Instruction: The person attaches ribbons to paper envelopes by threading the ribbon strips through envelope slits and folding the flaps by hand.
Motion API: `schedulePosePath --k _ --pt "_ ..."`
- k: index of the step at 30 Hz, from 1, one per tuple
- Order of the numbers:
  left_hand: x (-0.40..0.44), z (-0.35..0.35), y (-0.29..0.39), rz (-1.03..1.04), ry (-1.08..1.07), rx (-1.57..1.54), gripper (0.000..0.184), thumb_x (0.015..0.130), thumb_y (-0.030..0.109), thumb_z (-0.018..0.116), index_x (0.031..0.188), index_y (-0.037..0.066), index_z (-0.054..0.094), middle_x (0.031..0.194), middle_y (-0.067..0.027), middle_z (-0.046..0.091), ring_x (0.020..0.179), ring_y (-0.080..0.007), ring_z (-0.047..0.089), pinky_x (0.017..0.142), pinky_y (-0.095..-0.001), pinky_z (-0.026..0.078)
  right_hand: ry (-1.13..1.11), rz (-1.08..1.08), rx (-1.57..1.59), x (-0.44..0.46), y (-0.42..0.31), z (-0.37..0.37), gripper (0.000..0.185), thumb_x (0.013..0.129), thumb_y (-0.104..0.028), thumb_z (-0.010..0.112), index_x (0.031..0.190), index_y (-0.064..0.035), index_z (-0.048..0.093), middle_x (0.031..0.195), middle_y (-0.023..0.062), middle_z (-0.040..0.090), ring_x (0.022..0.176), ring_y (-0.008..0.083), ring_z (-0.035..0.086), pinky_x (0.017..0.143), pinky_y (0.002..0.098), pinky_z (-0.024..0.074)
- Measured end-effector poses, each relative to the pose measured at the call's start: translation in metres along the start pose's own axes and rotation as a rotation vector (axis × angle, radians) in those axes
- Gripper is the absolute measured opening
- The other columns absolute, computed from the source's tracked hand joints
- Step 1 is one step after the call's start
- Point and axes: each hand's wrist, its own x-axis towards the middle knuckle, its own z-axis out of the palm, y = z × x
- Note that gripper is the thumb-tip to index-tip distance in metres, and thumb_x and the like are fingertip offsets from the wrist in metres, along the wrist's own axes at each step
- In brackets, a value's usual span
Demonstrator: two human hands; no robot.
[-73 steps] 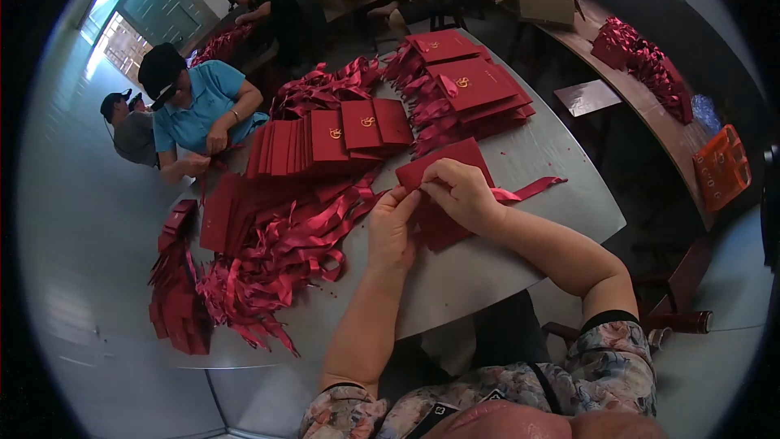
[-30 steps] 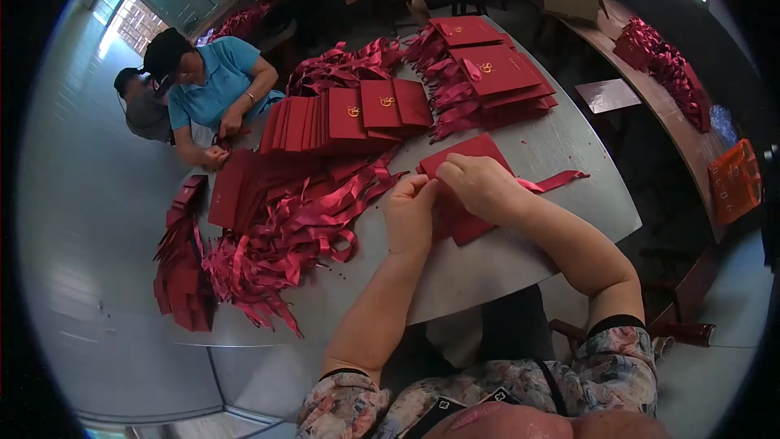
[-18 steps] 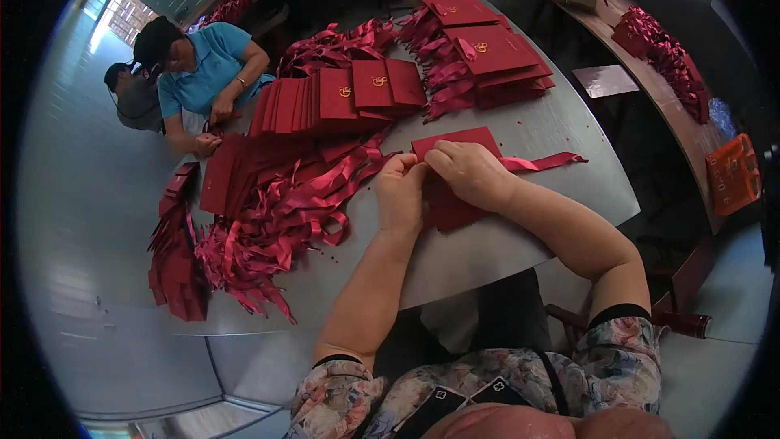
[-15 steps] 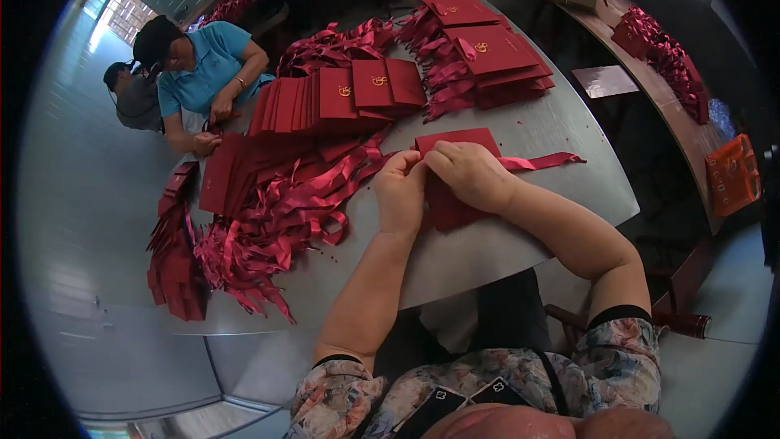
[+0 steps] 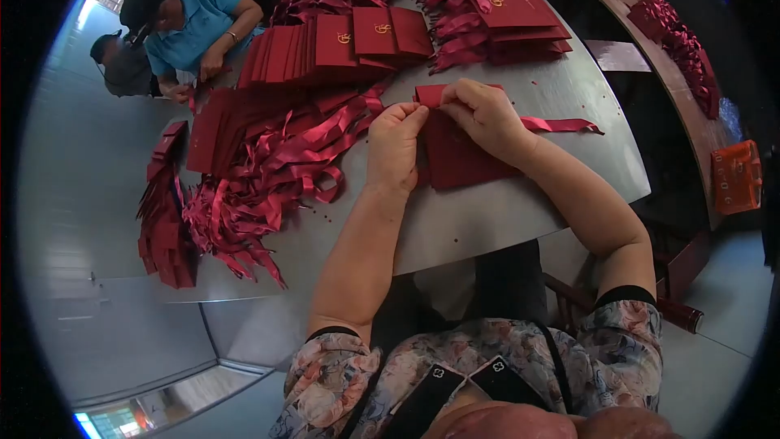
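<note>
A dark red paper bag (image 5: 467, 154) lies flat on the metal table in front of me. My left hand (image 5: 396, 142) pinches its upper left corner between thumb and fingers. Just right of it, my right hand (image 5: 486, 118) has its fingers closed on the same top edge, with the wrist over the bag. A red satin ribbon (image 5: 561, 125) stretches out to the right from under my right hand. Whatever small part sits between my fingertips is hidden.
Left of my hands lie tangled ribbons (image 5: 305, 162) and a row of red bags (image 5: 333, 41) with gold lettering. More stacked bags (image 5: 520, 12) stand at the back. A co-worker in a blue shirt (image 5: 199, 20) handles red pieces across the table (image 5: 455, 240). An orange bag (image 5: 735, 177) sits far right.
The view has tilted, so the table appears higher. My fingertips have moved slightly apart along the bag's top edge, and more of the bag's front shows below them.
</note>
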Motion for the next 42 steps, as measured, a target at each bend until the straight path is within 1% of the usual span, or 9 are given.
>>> schedulePosePath --k 2,6,12,17,30,33,35,39,42 --pt "-0.001 0.000 0.003 -0.037 -0.007 -0.022 0.007 0.092 0.007 0.060 0.094 0.001 0.064 0.088 -0.0041 0.066 0.079 -0.0100 0.059 0.074 -0.0238 0.049 -0.036 0.169 0.198 0.001 -0.005 -0.003 0.007 0.089 -0.003 0.062 0.094 -0.0012 0.058 0.080 0.0078 0.059 0.070 0.0169 0.061 0.063 0.0281 0.0489" --pt "0.001 0.000 0.003 -0.110 -0.005 -0.099 0.007 0.093 0.007 0.060 0.094 0.002 0.063 0.088 -0.0045 0.066 0.080 -0.0099 0.060 0.075 -0.0248 0.050 -0.006 0.179 0.224 0.002 -0.005 -0.004 0.005 0.091 -0.003 0.061 0.094 -0.0007 0.057 0.080 0.0049 0.058 0.069 0.0102 0.057 0.062 0.0246 0.0481" --pt "-0.004 0.006 0.005 -0.037 -0.029 -0.034 0.005 0.091 0.005 0.062 0.093 0.001 0.064 0.088 -0.0037 0.066 0.077 -0.0087 0.060 0.073 -0.0227 0.049 0.021 0.054 0.108 0.001 -0.004 -0.001 0.008 0.088 -0.003 0.063 0.093 -0.0006 0.057 0.082 0.0090 0.059 0.071 0.0177 0.059 0.063 0.0286 0.0480" --pt "-0.004 0.003 -0.003 0.130 0.024 0.169 0.005 0.085 0.002 0.067 0.091 0.001 0.066 0.082 -0.0009 0.065 0.071 -0.0065 0.057 0.066 -0.0208 0.048 -0.018 -0.116 -0.094 0.001 -0.003 -0.002 0.011 0.086 -0.007 0.060 0.092 -0.0027 0.052 0.086 0.0170 0.058 0.080 0.0386 0.059 0.066 0.0431 0.0487" --pt "-0.010 0.008 -0.002 0.139 0.043 0.207 0.012 0.083 0.002 0.067 0.095 -0.001 0.067 0.084 -0.0010 0.066 0.073 -0.0064 0.057 0.066 -0.0214 0.048 0.042 -0.136 -0.149 -0.003 -0.011 0.003 0.012 0.083 0.000 0.062 0.090 -0.0023 0.053 0.084 0.0153 0.056 0.074 0.0379 0.059 0.062 0.0414 0.0485" --pt "-0.002 0.002 -0.010 0.195 0.003 0.163 0.012 0.083 0.003 0.068 0.094 -0.001 0.067 0.083 -0.0012 0.066 0.073 -0.0069 0.057 0.066 -0.0218 0.048 -0.062 -0.109 -0.216 -0.004 -0.012 0.000 0.011 0.082 0.001 0.060 0.090 -0.0023 0.054 0.084 0.0157 0.056 0.074 0.0375 0.059 0.063 0.0413 0.0491" --pt "-0.005 0.003 -0.007 0.216 0.102 0.385 0.010 0.083 0.002 0.068 0.093 -0.001 0.066 0.082 -0.0010 0.066 0.073 -0.0068 0.057 0.066 -0.0217 0.048 -0.100 -0.165 -0.303 -0.004 -0.017 -0.003 0.013 0.078 0.000 0.059 0.089 -0.0029 0.053 0.083 0.0154 0.053 0.076 0.0365 0.058 0.063 0.0421 0.0492" --pt "-0.008 0.006 -0.005 0.169 0.056 0.299 0.008 0.084 0.002 0.067 0.092 -0.001 0.066 0.083 -0.0011 0.065 0.074 -0.0073 0.057 0.068 -0.0212 0.047 -0.106 -0.244 -0.356 -0.007 -0.020 -0.002 0.013 0.077 -0.004 0.055 0.089 -0.0042 0.049 0.087 0.0144 0.053 0.080 0.0339 0.059 0.066 0.0410 0.0501" --pt "-0.004 0.002 -0.009 0.076 0.004 0.121 0.008 0.085 0.002 0.067 0.093 0.001 0.066 0.085 -0.0017 0.065 0.075 -0.0081 0.058 0.069 -0.0217 0.048 -0.114 -0.103 -0.307 -0.008 -0.017 0.002 0.013 0.078 -0.004 0.056 0.090 -0.0041 0.049 0.088 0.0137 0.052 0.081 0.0316 0.058 0.068 0.0397 0.0501"
